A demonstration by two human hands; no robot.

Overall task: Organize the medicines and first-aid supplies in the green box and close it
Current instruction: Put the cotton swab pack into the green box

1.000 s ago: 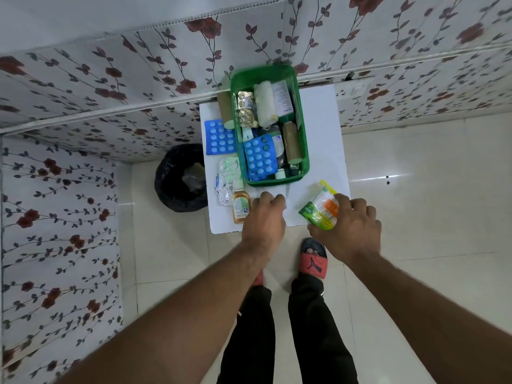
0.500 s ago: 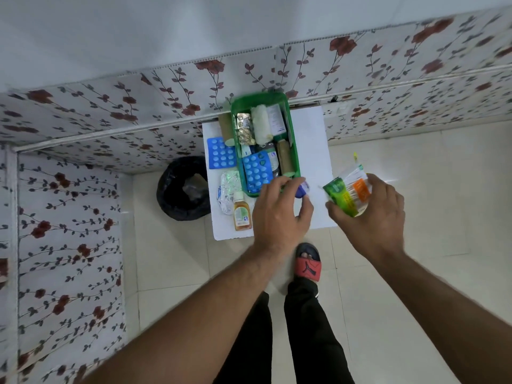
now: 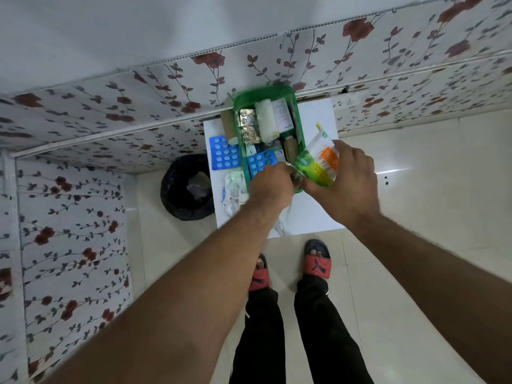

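Note:
The green box [image 3: 265, 93] stands open on the white table [image 3: 315, 117], packed with foil strips [image 3: 249, 126], a white gauze roll [image 3: 266, 125], a white leaflet box [image 3: 284, 115], a brown roll [image 3: 291, 148] and a blue blister pack [image 3: 260, 162]. My left hand [image 3: 270, 187] hangs over the box's near end with its fingers curled down; what they hold is hidden. My right hand [image 3: 346, 184] grips a green and orange packet [image 3: 318, 162] above the box's near right corner. Outside, to the left of the box, lie another blue blister pack [image 3: 224, 156], a brown roll [image 3: 228, 126] and a clear packet [image 3: 232, 192].
A black bin [image 3: 188, 189] stands on the floor left of the table. Floral wall panels close off the far and left sides. My feet in red sandals [image 3: 317, 261] are just before the table's front edge.
My left hand picked a small blue-capped item off the table and carried it to the box's near end. My right hand lifted the packet and brought it left over the box.

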